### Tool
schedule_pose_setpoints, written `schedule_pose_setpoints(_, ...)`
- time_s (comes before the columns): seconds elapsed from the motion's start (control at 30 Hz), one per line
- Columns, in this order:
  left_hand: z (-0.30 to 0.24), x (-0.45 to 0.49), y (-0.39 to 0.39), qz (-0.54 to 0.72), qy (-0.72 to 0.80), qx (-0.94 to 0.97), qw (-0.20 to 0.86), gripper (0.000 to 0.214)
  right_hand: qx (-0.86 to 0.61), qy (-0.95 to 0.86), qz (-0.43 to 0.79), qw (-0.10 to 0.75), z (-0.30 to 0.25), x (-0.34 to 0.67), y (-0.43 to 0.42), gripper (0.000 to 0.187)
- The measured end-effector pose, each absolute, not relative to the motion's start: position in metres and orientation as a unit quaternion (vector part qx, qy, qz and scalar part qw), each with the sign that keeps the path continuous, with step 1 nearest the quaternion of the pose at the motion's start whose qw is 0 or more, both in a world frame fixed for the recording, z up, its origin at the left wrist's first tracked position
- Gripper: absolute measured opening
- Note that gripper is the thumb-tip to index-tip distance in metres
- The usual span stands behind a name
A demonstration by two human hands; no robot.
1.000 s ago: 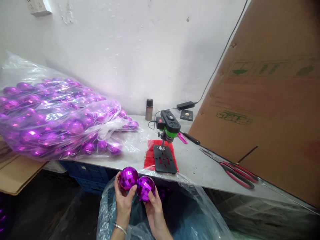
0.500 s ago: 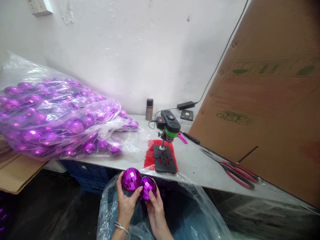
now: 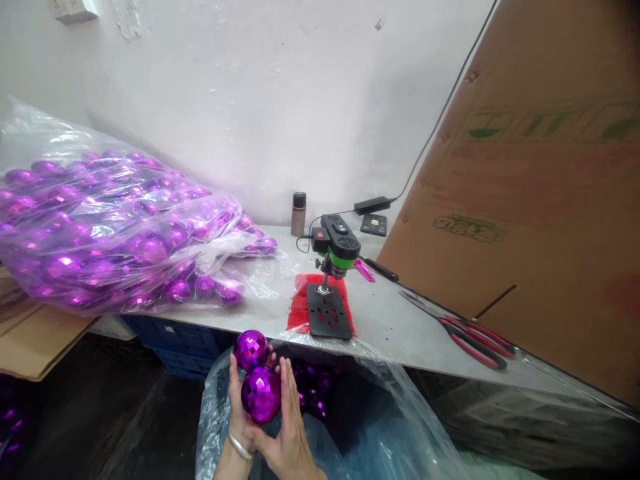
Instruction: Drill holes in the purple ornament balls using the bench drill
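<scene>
Two shiny purple faceted balls are cupped between my hands above an open plastic-lined container. The far ball [image 3: 251,350] sits just beyond the near ball [image 3: 261,395], and they appear to touch. My left hand [image 3: 240,410], with a silver bracelet at the wrist, wraps the left side of both balls. Against the right side of the near ball lie the straight fingers of my right hand [image 3: 290,427]. Fingertips show behind the balls; which hand they belong to is hard to tell. More purple balls [image 3: 315,390] lie inside the clear plastic liner [image 3: 400,413].
On the table [image 3: 380,327], a small drill press [image 3: 333,267] stands over a red cloth [image 3: 297,310]. Left is a clear bag of purple balls [image 3: 115,240]. Scissors [image 3: 470,340], a spray bottle [image 3: 299,215] and a leaning cardboard sheet [image 3: 540,200] are also here.
Both hands have turned the balls, which now sit one behind the other instead of side by side. My right hand has moved left, and balls in the liner are more visible.
</scene>
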State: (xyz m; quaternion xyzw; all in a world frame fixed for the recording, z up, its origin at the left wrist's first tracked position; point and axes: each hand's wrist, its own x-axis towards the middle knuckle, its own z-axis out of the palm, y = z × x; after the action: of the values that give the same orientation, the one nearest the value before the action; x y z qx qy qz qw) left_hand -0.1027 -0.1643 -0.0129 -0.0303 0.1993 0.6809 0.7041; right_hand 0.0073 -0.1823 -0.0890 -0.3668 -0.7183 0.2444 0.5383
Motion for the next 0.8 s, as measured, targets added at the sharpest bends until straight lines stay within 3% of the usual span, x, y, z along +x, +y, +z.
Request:
schedule_pose_setpoints(0.23, -0.019, -0.105, -0.164, 0.631, 0.136, -0.031, 0.763, 0.068, -0.352, -0.679, 0.284, 0.578, -0.079, 0.018, -0.178, 0.093)
schedule_pose_setpoints(0.8, -0.018, -0.109, -0.165, 0.647, 0.064, 0.003, 0.76, 0.066, -0.35, -0.697, 0.266, 0.566, -0.083, 0.019, -0.18, 0.108)
